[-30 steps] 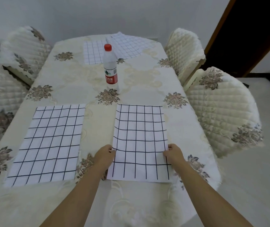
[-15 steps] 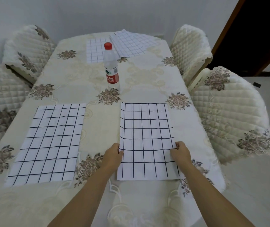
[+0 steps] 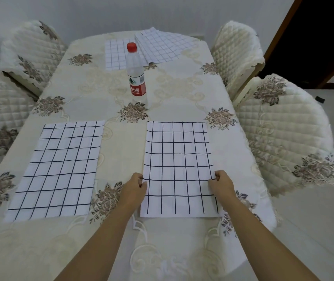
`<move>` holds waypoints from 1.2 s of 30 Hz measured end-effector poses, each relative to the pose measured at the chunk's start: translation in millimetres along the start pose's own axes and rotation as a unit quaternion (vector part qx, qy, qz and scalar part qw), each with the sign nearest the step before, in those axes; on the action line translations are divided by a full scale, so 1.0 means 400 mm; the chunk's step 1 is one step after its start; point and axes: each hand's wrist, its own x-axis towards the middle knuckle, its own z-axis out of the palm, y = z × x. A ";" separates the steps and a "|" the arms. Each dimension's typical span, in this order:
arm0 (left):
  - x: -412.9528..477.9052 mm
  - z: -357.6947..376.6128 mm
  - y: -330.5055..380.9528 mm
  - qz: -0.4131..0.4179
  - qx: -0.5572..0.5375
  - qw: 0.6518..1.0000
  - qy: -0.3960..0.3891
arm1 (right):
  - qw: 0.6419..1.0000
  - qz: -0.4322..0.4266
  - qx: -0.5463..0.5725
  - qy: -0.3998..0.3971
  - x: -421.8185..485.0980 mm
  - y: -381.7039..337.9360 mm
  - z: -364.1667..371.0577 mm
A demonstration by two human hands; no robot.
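A white cloth with a black grid [image 3: 177, 159] lies flat on the table in front of me, right of centre. My left hand [image 3: 134, 187] pinches its left edge, and my right hand [image 3: 221, 183] pinches its right edge, both a little above the near corners. A second grid cloth [image 3: 58, 169] of the same kind lies flat to the left, untouched.
A water bottle with a red cap [image 3: 136, 76] stands upright beyond the cloths. Several more grid cloths [image 3: 154, 47] lie at the far end of the table [image 3: 178, 92], which has a cream floral tablecloth. Quilted chairs [image 3: 283, 134] stand on both sides.
The cloth between my hands has shifted slightly right and squared up with the table edge. Both hands kept their hold on its side edges.
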 end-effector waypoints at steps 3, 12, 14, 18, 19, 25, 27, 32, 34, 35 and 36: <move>0.001 -0.001 0.012 0.000 0.026 1.000 -0.006 | 1.000 0.003 0.003 0.013 0.001 -0.003 -0.002; -0.015 0.011 0.025 0.029 0.073 0.997 0.004 | 0.999 -0.027 -0.026 0.032 -0.007 0.001 -0.007; -0.015 0.014 0.022 0.032 0.061 0.998 0.007 | 0.998 -0.034 -0.027 0.036 -0.008 0.000 -0.005; -0.009 0.019 0.018 0.034 0.042 0.998 0.016 | 0.998 -0.047 -0.027 0.043 -0.004 0.000 -0.001; -0.005 0.020 0.018 0.033 0.040 0.999 0.015 | 0.998 -0.048 -0.027 0.044 -0.001 0.000 0.000; 0.011 0.022 0.015 0.040 0.045 0.998 0.015 | 0.996 -0.059 -0.024 0.056 0.017 -0.004 0.006; 0.002 0.022 0.013 0.042 0.081 0.995 0.051 | 0.987 -0.091 -0.075 0.110 0.009 0.002 0.020; -0.019 0.089 0.006 0.220 0.189 0.948 0.135 | 0.907 -0.298 -0.269 0.129 -0.041 0.030 0.133; -0.038 0.130 0.018 0.276 0.204 0.934 0.096 | 0.886 -0.342 -0.305 0.072 -0.074 0.033 0.197; -0.049 0.145 0.023 0.280 0.216 0.933 0.064 | 0.881 -0.351 -0.315 0.039 -0.089 0.036 0.224; -0.058 0.160 0.023 0.278 0.235 0.930 0.041 | 0.877 -0.358 -0.321 0.017 -0.099 0.044 0.245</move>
